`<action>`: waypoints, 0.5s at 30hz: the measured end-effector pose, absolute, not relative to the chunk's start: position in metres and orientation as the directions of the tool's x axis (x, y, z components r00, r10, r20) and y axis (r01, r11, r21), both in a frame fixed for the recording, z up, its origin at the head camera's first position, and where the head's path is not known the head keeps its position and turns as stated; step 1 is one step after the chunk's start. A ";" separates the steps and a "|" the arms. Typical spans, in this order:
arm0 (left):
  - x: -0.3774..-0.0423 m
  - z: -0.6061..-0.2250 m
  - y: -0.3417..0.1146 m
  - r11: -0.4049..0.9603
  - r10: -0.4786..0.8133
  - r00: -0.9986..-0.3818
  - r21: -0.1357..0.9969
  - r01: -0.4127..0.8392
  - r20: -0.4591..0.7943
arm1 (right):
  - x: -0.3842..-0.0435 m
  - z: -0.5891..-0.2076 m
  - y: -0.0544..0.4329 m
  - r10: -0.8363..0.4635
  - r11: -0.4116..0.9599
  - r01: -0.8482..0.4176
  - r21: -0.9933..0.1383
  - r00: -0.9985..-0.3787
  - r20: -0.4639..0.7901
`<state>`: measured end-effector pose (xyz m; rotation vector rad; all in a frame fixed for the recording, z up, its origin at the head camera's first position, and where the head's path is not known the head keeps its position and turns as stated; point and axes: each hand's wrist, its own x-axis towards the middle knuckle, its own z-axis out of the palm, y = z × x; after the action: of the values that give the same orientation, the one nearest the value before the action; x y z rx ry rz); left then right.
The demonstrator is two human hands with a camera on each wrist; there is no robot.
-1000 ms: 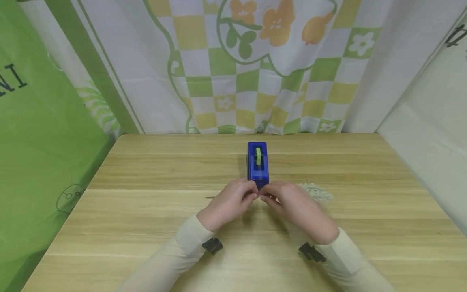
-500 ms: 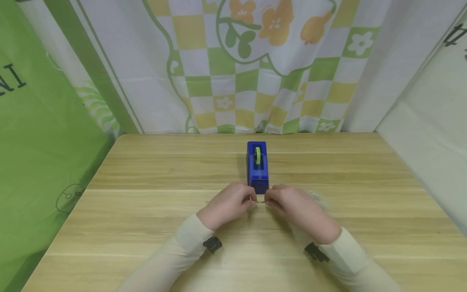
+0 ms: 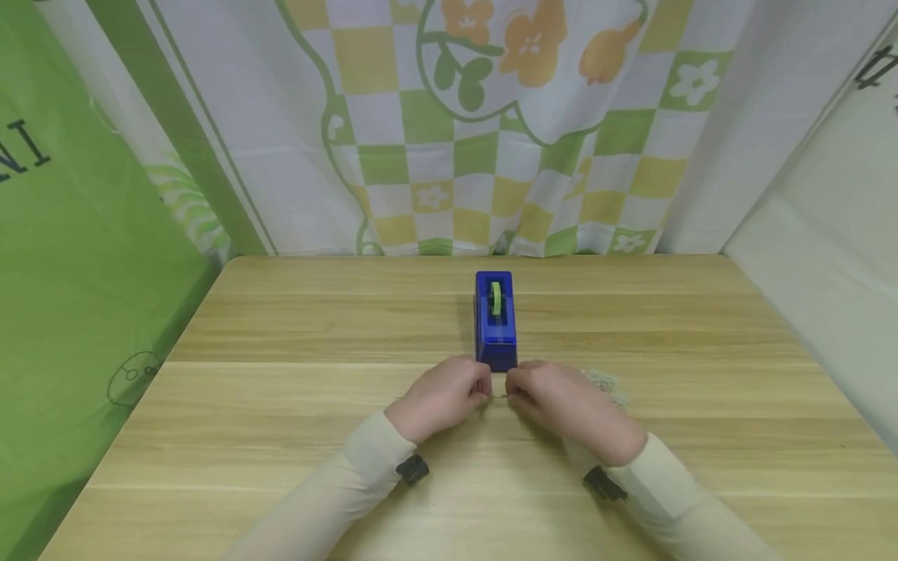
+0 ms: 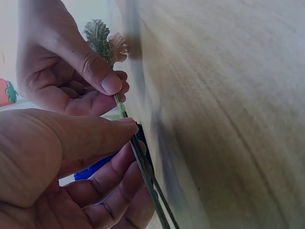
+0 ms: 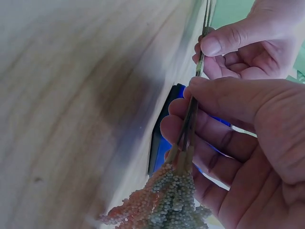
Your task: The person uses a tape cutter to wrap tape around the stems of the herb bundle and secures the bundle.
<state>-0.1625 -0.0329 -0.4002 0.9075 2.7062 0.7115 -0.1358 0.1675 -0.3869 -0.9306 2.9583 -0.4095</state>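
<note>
Both hands pinch a thin bunch of flower stems (image 4: 145, 167) held crosswise. A narrow light-green tape band (image 5: 199, 66) lies around the stems between the two hands. In the head view my left hand (image 3: 442, 399) grips the bare stem side, with thumb and forefinger together. Just across a small gap, my right hand (image 3: 571, 409) pinches the stems nearer the blooms. The beady pink and grey-green flower heads (image 5: 174, 200) hang past the right hand in the right wrist view. Straight ahead of the fingertips stands a blue tape dispenser (image 3: 496, 331) with a green roll (image 3: 496, 299).
The wooden table (image 3: 316, 319) reaches back to a checked floral curtain (image 3: 435, 171). Green cloth (image 3: 77, 257) hangs on the left and pale cloth (image 3: 828, 202) on the right. Dark wrist cameras sit at both cuffs.
Both hands have drawn back from the dispenser's front edge toward the body, bringing the bunch along. They have parted slightly, showing a short stretch of stem between them.
</note>
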 end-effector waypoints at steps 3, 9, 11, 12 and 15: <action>-0.162 -0.402 -0.033 0.695 0.611 -0.790 0.506 0.510 -0.043 | -0.136 -0.390 0.167 -0.570 0.784 -0.567 -0.252 -0.819 0.067; -0.161 -0.405 -0.034 0.691 0.612 -0.789 0.517 0.505 -0.048 | -0.138 -0.395 0.167 -0.584 0.779 -0.581 -0.235 -0.809 0.065; -0.162 -0.406 -0.034 0.692 0.612 -0.790 0.515 0.505 -0.047 | -0.138 -0.396 0.167 -0.590 0.776 -0.589 -0.226 -0.804 0.071; -0.162 -0.406 -0.034 0.692 0.611 -0.790 0.517 0.504 -0.048 | -0.138 -0.397 0.167 -0.591 0.776 -0.591 -0.220 -0.803 0.074; -0.161 -0.408 -0.034 0.691 0.610 -0.791 0.518 0.504 -0.044 | -0.138 -0.398 0.167 -0.594 0.776 -0.595 -0.207 -0.801 0.074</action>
<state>-0.1609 -0.0342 -0.4075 0.8980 2.6887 0.7298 -0.1382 0.1670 -0.3981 -0.9931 2.9651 -0.3487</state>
